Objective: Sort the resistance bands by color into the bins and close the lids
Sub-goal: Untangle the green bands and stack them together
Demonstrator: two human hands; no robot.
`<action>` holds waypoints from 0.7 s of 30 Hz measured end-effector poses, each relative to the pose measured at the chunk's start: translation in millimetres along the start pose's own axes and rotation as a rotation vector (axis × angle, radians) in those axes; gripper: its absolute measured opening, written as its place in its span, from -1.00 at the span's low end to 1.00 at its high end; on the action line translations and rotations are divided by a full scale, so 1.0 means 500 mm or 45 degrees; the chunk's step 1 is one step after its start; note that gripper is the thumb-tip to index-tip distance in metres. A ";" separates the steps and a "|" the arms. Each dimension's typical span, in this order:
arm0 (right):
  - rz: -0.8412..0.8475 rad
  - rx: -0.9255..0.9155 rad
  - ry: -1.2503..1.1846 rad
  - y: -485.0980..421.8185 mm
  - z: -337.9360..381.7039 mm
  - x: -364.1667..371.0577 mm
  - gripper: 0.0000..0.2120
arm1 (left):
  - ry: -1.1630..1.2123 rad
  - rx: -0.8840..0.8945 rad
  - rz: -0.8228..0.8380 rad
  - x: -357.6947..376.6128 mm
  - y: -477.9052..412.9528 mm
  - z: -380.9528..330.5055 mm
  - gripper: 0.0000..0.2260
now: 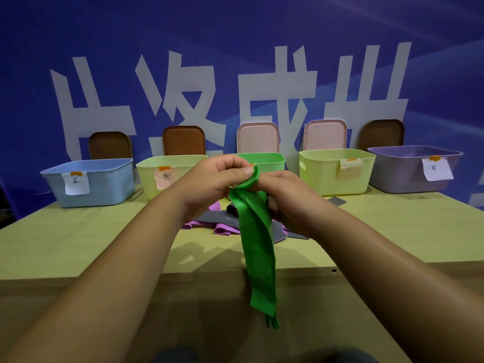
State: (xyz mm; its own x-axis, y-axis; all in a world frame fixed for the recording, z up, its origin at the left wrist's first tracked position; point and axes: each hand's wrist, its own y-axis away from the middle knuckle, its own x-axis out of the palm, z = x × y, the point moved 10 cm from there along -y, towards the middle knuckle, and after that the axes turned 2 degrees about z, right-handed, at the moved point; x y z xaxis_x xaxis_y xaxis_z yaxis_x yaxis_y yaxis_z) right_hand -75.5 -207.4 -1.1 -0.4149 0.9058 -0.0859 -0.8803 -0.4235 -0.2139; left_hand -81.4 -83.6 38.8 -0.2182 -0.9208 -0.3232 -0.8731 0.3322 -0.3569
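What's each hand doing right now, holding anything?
Left hand: pinches the top end of the green band.
Right hand: holds the same green band near its top.

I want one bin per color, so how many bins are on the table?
5, in one row: blue bin far left, pale green bin next, bright green bin in the middle and partly hidden, yellow-green bin, purple bin far right. No others visible.

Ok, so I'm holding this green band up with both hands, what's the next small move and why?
Probably lift the green band forward into the green bin: it matches, stands open right behind your left hand and right hand, and the band hangs free.
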 end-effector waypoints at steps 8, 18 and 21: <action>-0.011 0.009 -0.133 -0.009 -0.018 0.004 -0.75 | -0.116 0.078 -0.116 -0.032 -0.011 -0.005 -0.89; -0.151 -0.200 -0.236 -0.012 -0.001 -0.024 -0.77 | -0.369 0.102 -0.412 -0.057 0.005 -0.032 -0.90; -0.173 -0.230 -0.232 -0.016 0.010 -0.023 -0.81 | -0.414 0.120 -0.447 -0.058 0.009 -0.038 -0.90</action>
State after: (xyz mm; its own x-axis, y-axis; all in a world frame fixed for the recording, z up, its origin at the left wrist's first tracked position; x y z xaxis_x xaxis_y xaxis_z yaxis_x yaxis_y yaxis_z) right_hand -65.0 -214.3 6.3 -0.3452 0.9298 0.1281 -0.8821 -0.2748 -0.3826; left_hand -87.5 -59.4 63.2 0.2432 -0.8738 -0.4210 -0.8229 0.0439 -0.5665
